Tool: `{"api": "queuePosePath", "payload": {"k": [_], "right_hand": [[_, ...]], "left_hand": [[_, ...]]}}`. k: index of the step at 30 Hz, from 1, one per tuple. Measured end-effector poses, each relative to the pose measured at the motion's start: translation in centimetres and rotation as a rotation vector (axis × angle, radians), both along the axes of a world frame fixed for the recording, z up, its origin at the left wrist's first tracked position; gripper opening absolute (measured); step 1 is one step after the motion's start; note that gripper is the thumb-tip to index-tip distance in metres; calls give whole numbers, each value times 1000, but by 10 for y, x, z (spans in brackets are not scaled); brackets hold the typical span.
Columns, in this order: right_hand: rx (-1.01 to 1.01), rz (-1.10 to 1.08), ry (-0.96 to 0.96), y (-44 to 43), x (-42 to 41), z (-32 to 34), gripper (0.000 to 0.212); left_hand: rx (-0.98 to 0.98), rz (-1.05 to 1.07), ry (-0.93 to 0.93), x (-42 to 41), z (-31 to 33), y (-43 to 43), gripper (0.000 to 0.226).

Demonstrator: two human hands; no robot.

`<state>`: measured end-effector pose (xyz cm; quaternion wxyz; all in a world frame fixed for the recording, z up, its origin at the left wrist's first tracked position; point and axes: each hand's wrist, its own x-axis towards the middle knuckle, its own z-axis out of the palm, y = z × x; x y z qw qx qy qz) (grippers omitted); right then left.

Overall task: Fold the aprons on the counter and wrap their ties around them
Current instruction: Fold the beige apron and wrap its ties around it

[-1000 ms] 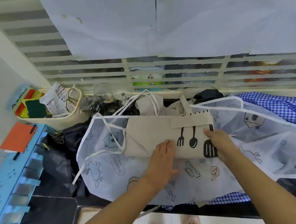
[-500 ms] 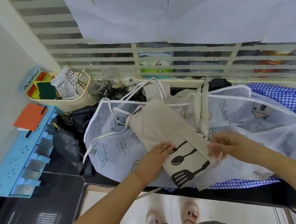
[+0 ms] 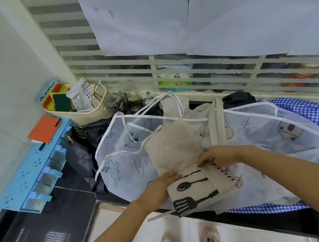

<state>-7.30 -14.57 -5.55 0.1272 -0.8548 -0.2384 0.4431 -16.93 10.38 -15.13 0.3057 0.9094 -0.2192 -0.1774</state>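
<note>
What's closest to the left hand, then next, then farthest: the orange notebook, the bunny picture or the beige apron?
1. Beige apron: touching the left hand.
2. Bunny picture: just left, on the white apron.
3. Orange notebook: far left, on the blue rack.

Up in the back left corner a cream tub [image 3: 93, 114] is seen, packed with a green scouring pad [image 3: 62, 102], a printed packet [image 3: 80, 96] and a pair of scissors [image 3: 96, 94]. Just beside it, to the right, clear glass jars [image 3: 128, 90] are clustered. On the left wall a blue rack [image 3: 37, 169] is mounted, and an orange notebook [image 3: 44, 129] is laid on top of it. Behind, the slatted window [image 3: 85, 55] is partly covered by white paper sheets [image 3: 140, 15]. Below, pale floor tiles [image 3: 142, 241] are shown.
</note>
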Motion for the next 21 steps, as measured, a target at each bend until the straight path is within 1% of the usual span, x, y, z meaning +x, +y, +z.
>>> {"api": "queuePosePath", "payload": {"k": [1,2,3,4,6,8,9,10,11,12,13,14,15,16,17,18,19,20,21], "right_hand": [[-6,6,46,0,4,4,59],[-4,1,110,-1,7,7,63],[7,-33,193,-3,11,10,67],[39,-96,293,-4,15,9,72],[126,-313,478,-5,22,6,69],[236,-457,626,-7,29,0,58],[295,-482,689,-10,34,-5,57],[335,-485,739,-11,38,-8,60],[341,-479,759,-12,40,-10,67],[313,-455,711,-12,42,-11,75],[263,-392,595,-10,42,-12,82],[186,-308,406,-5,41,-13,85],[136,-235,218,1,39,-15,76],[138,-197,57,8,37,-17,60],[166,-185,-50,15,35,-19,43],[198,-180,-107,20,34,-21,28],[209,-174,-118,24,34,-22,15],[212,-159,-115,27,35,-22,6],[195,-142,-114,29,35,-20,8]], "left_hand": [[-75,52,-18,-1,4,2,54],[-150,125,-18,-1,7,1,43],[-172,202,-22,0,9,1,32],[-221,312,29,5,9,2,29],[-326,444,209,17,9,5,30],[-353,550,375,26,16,10,26],[-346,581,475,28,16,13,24],[-333,633,568,30,15,15,24],[-342,659,618,30,11,19,22],[-403,706,666,30,8,21,16],[-484,750,718,30,7,23,12],[-563,789,769,30,9,23,17],[-622,805,809,30,11,23,26],[-654,790,841,30,15,23,37],[-656,760,838,30,19,23,51],[-678,742,825,30,21,21,63],[-721,761,795,29,23,21,69],[-794,818,739,29,25,20,65],[-861,894,685,28,26,20,54]]}}
